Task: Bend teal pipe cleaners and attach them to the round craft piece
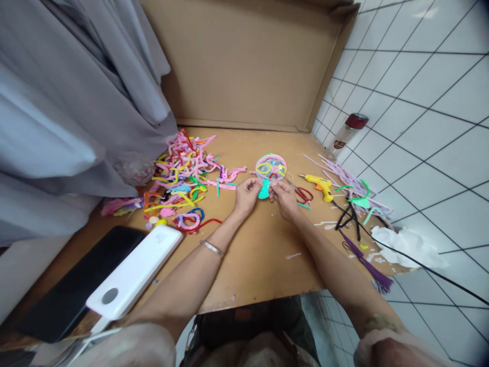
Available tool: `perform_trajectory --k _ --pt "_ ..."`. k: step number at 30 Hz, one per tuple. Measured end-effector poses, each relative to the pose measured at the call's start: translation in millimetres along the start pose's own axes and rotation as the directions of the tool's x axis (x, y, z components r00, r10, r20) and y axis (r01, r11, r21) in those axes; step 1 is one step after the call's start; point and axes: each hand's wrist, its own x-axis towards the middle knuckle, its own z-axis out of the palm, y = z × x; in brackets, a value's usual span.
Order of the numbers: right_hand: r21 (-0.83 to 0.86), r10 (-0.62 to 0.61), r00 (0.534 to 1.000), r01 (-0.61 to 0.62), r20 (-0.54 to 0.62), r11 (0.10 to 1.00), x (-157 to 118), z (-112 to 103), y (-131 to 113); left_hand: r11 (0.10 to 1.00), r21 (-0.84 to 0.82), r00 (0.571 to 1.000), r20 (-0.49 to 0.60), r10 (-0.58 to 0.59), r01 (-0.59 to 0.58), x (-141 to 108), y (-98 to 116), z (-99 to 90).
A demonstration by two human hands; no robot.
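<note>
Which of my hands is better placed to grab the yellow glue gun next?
Probably your right hand: it's closer to the yellow glue gun, while your left hand is on the far side of the turquoise piece.

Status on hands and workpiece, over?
Left hand pinching green piece. Right hand at its other edge. Red-handled scissors close beside right hand; round colourful piece just beyond.

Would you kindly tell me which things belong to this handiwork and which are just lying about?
Probably in use: green piece between left hand and right hand; fuzzy stems; glue gun; scissors.
Apparently lying about: white power bank; bottle; crumpled tissue.
</note>
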Motion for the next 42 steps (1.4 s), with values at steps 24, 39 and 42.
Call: perform_trajectory --k 24,39,42 --pt "-0.572 -0.290 0.956 0.261 0.042 0.777 -10.5 0.1 -3.4 0.995 -0.096 0.999 -0.043 -0.018 0.014 4.6 -5.6 -3.6" --pt "-0.174 -0.110 0.986 0.132 0.128 0.976 -6.0 2.0 4.8 0.987 -0.130 0.993 0.087 -0.079 0.090 4.3 -5.5 -3.2" --pt "-0.152 -0.119 0.989 0.131 0.089 0.980 -5.6 1.5 2.5 0.983 -0.157 0.992 0.092 -0.082 0.096 4.8 -7.2 -2.9"
